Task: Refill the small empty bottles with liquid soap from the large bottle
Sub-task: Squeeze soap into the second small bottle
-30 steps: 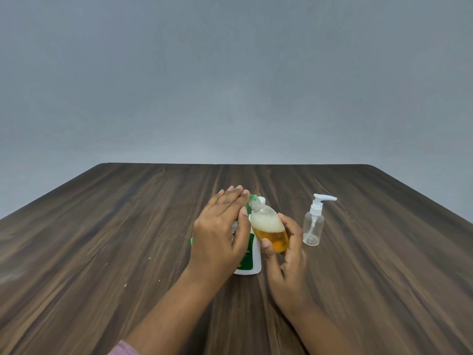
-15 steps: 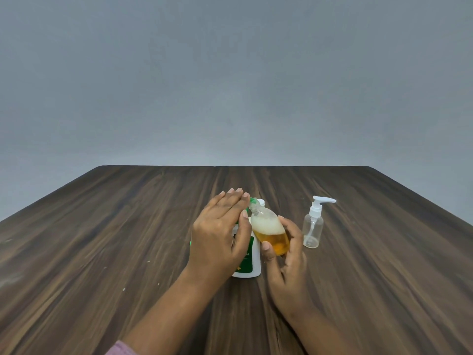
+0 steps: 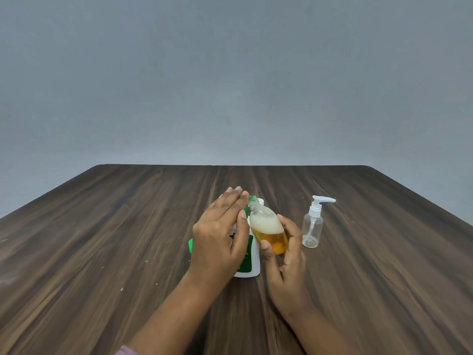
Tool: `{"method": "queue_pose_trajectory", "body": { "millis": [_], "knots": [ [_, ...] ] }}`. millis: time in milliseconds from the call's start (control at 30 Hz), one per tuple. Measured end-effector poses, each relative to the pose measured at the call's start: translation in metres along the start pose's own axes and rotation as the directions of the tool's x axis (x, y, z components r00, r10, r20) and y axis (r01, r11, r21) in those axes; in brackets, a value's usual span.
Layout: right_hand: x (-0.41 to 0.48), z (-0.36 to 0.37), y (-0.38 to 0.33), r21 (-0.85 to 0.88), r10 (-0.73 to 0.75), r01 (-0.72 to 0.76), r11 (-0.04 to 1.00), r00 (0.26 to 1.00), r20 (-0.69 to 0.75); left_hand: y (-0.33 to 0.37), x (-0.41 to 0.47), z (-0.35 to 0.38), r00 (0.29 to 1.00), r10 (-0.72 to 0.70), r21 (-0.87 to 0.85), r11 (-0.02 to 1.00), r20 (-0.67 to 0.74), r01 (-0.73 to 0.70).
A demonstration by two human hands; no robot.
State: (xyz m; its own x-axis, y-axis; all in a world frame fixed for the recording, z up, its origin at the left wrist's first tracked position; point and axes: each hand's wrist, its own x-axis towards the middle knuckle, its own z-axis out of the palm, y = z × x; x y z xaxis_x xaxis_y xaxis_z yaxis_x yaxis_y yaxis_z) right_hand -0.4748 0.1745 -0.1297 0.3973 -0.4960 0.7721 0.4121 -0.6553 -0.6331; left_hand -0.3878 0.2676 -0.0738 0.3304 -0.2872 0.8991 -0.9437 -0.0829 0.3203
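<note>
Your right hand [image 3: 282, 254] clamped on small bottle [image 3: 268, 230] with amber soap and foam, tilted left, your left hand [image 3: 220, 234] wrapped around white large bottle [image 3: 249, 262], empty pump bottle [image 3: 312, 228] standing just right, on wooden table [image 3: 102, 239].

Near the middle of the worktop, the left hand [image 3: 220, 234] wraps with extended fingers around an object, while the right hand [image 3: 284, 254] beside it pinches something tilted between thumb and curled fingers, forearms converging.
</note>
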Motion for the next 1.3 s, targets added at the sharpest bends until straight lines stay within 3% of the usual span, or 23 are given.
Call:
{"method": "queue_pose_trajectory", "body": {
  "millis": [367,1300],
  "knots": [
    [0.0,0.003,-0.007,0.029,0.004,-0.003,1.0,0.999,-0.044,0.006,0.015,-0.01,0.996,0.063,0.088,0.994,0.058,-0.068],
    [0.001,0.002,-0.005,0.01,-0.014,0.015,1.0,1.0,-0.024,0.002,0.005,-0.005,1.0,0.008,-0.011,1.0,0.013,-0.008]
  ]
}}
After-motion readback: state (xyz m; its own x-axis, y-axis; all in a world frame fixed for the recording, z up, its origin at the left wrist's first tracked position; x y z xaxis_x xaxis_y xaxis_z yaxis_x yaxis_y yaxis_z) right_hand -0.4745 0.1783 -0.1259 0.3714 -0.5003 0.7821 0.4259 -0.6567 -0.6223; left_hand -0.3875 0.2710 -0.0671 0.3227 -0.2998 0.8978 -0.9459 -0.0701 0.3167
